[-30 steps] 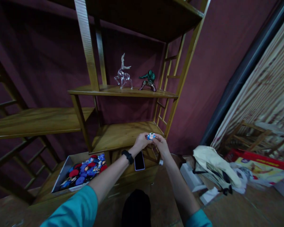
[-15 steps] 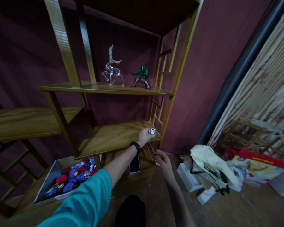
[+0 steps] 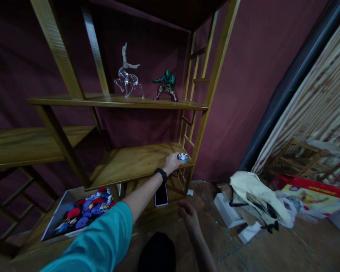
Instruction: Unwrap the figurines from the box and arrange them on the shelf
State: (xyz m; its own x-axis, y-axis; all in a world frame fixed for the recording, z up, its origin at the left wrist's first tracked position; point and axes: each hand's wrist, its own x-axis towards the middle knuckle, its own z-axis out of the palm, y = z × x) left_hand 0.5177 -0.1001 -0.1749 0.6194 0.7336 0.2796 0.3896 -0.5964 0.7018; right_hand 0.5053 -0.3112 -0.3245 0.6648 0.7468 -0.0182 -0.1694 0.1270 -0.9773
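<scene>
At the right end of the lower wooden shelf [image 3: 124, 160], my left hand [image 3: 172, 161] is closed around a small figurine [image 3: 183, 157] in blue and white with a skin-toned part. The figurine sits close to the shelf's corner post; I cannot tell whether its base touches the board. Lower down, my right hand [image 3: 188, 212] hovers in front of the shelf unit with its fingers curled in, and nothing shows in them. To the left, an open white box [image 3: 52, 217] is filled with several similar figurines [image 3: 86, 207] in red, blue and black.
A clear deer figurine [image 3: 128, 77] and a green crouching figure [image 3: 167, 86] stand on the shelf above. Under my left forearm lies a phone [image 3: 161, 194]. White boxes [image 3: 228, 211], a cream cloth bag [image 3: 255, 192] and a red-yellow package [image 3: 311, 198] occupy the floor at right.
My right hand has dropped down and slightly left, away from the shelf corner. The left hand stays on the figurine at nearly the same spot. The view has shifted slightly.
</scene>
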